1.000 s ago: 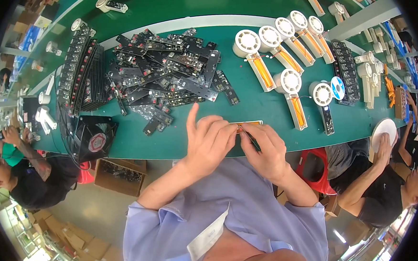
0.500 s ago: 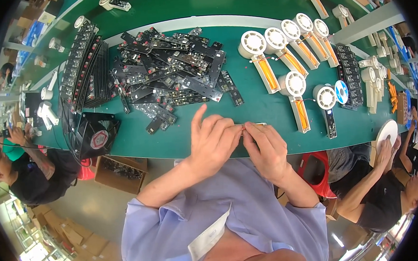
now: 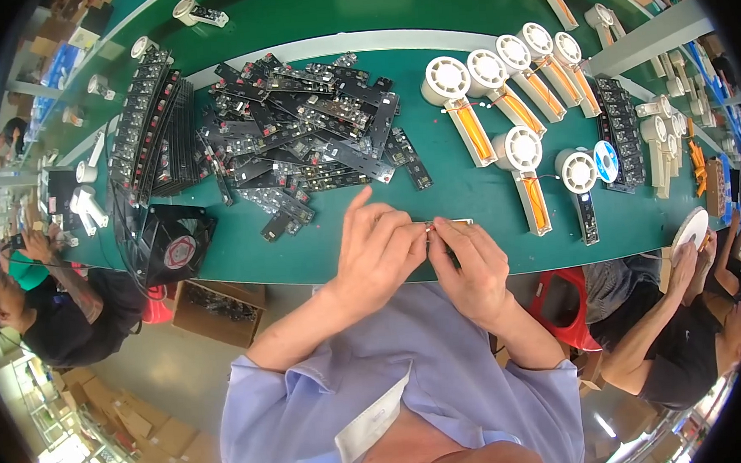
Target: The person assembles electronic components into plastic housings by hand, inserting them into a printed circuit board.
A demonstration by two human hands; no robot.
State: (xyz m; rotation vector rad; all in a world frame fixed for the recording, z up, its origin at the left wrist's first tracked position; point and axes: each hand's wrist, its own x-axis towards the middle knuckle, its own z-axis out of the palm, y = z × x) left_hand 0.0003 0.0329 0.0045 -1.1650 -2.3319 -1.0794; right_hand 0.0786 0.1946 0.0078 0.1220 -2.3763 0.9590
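Above the bench's near edge, my left hand (image 3: pixel 377 246) and my right hand (image 3: pixel 473 268) meet at the fingertips. Both are closed in a pinch around a small, narrow piece with a pale edge (image 3: pixel 461 221). My fingers cover most of it, so its kind cannot be made out. A tiny reddish spot shows between the fingertips. Beyond my left hand lies a heap of black circuit boards (image 3: pixel 340 153). To the right of my hands rests a white round fan unit (image 3: pixel 523 148) whose handle holds an orange-yellow part.
More white fan units (image 3: pixel 446 78) lie at the back right. Nearer is one with a black board (image 3: pixel 588 218), beside a blue-and-white spool (image 3: pixel 606 163). Stacked boards (image 3: pixel 139 131) and a black fan (image 3: pixel 170 245) stand left. Co-workers sit on both sides; one holds a white disc (image 3: pixel 691 227).
My hands stay almost where they were, still pinched together. At the right, the co-worker's white disc has tilted and shifted slightly.
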